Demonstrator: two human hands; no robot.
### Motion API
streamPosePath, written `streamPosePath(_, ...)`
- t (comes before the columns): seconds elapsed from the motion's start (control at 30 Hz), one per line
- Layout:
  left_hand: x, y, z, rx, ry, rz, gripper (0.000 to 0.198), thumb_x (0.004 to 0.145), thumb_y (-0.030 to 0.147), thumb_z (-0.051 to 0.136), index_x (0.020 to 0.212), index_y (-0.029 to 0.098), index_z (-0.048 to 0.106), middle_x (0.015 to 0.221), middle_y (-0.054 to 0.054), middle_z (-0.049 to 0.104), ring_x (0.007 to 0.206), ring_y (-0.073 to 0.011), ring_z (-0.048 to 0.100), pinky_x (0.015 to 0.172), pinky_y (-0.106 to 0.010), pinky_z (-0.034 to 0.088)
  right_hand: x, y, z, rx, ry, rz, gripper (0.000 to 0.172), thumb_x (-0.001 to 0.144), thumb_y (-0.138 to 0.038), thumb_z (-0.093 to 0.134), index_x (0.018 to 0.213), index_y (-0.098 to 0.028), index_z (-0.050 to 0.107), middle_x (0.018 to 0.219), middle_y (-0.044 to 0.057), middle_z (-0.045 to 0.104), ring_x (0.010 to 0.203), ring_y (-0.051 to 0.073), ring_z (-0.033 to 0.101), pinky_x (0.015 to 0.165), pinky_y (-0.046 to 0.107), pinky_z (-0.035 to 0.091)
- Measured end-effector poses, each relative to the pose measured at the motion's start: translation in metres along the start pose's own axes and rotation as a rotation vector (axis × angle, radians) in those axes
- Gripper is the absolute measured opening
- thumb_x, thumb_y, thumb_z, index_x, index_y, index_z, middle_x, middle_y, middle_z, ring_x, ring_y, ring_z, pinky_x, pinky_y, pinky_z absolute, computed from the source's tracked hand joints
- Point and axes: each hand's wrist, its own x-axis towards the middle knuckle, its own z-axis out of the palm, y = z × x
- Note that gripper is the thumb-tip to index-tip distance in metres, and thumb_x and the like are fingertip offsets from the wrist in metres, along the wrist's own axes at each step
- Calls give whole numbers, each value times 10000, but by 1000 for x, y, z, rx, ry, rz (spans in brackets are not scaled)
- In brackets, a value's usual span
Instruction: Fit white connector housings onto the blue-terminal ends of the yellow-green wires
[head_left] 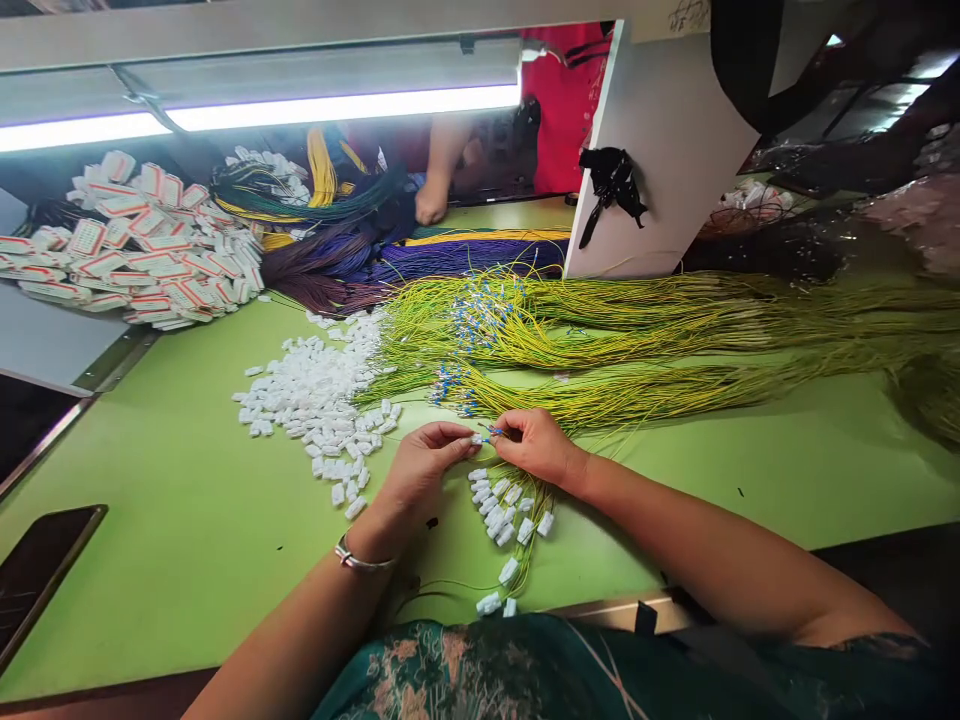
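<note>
My left hand (429, 462) pinches a small white plastic connector housing (477, 440) between thumb and fingers. Beside it, my right hand (541, 448) is closed on thin wires with blue-tipped ends (495, 431), which meet or nearly touch the housing. Below my hands, several white housings (501, 515) hang on yellow-green wires and lie on the green table (225, 560). Left of my left hand spreads a pile of loose white housings (315, 385). Beyond my right hand stretch long bundles of yellow-green wire (637, 390), with blue ends facing left.
A heap of white pieces with red stripes (150, 245) sits at the back left. Purple wires (465, 260) lie under the lamp (337, 105). A white panel (660, 150) stands upright at the back. A phone (45, 570) rests at the left edge. Across the table is another person's hand (432, 200).
</note>
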Motion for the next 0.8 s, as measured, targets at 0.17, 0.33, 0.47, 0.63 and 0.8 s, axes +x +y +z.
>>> streamPosePath(0.17,-2,1,5,56,46,75,238,552,230,827,733,135,704,738,-56,718,694,-151,648,749,-280,511,0,-2,-1,30,39,25,73,665,-181,580,689,-132,629,557,-36,512,522,69,403,510,189,330)
streamPosePath(0.33,1,-1,3,85,13,78,219,562,234,816,728,143,707,748,-59,719,700,-164,648,755,-301,519,0,-3,-1,14,38,21,42,647,-160,578,659,-134,609,561,-38,510,526,67,397,511,189,326)
streamPosePath(0.47,1,-1,2,122,6,85,208,560,243,816,711,149,709,722,-51,714,679,-167,646,748,-307,523,0,-1,-1,-20,-19,3,32,640,-139,567,634,-135,598,550,-43,492,532,66,389,510,190,308)
streamPosePath(0.63,-1,2,3,57,7,47,232,542,237,825,707,140,694,712,-54,711,677,-168,652,748,-313,524,1,-2,-2,38,-20,28,59,663,-181,564,643,-137,598,551,-44,465,532,68,366,500,193,295)
streamPosePath(0.8,-1,4,1,-78,14,-14,282,518,216,844,728,133,675,725,-53,713,693,-149,657,770,-294,514,3,-5,-1,116,48,43,96,673,-220,578,618,-143,563,547,-48,444,531,67,354,512,196,312)
